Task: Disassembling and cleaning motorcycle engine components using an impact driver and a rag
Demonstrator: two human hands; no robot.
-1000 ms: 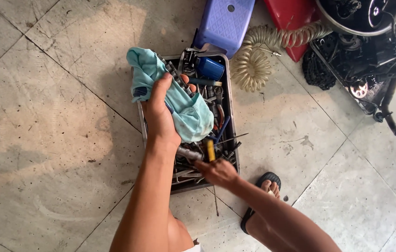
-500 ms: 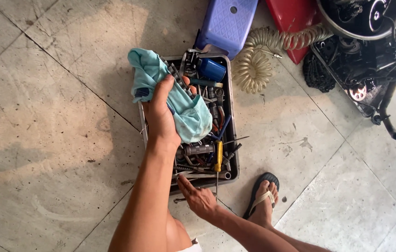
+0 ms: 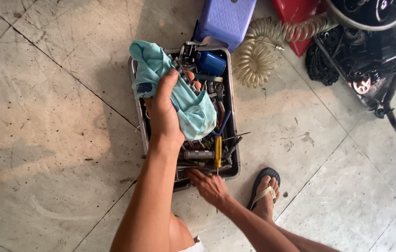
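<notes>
My left hand (image 3: 163,116) grips a crumpled teal cloth (image 3: 193,109) above a dark metal tray (image 3: 236,154) full of tools. My right hand (image 3: 211,186) lies at the tray's near edge, its fingers stretched onto the tools there and holding nothing. A yellow-handled screwdriver (image 3: 217,151) lies in the tray just beyond those fingers. A blue cylindrical can (image 3: 211,63) sits at the tray's far end. The cloth and my forearm hide much of the tray's middle.
A purple plastic stool (image 3: 226,18) stands just beyond the tray. A pale coiled air hose (image 3: 258,56) lies to its right beside a red panel (image 3: 300,18). Black motorcycle parts (image 3: 370,51) fill the top right. My sandalled foot (image 3: 265,193) rests right of the tray on the tiled floor.
My right hand let go of the yellow-handled screwdriver, which now lies in the tray. It drew back to the near edge, then reached to the tools there. The left hand kept holding the cloth.
</notes>
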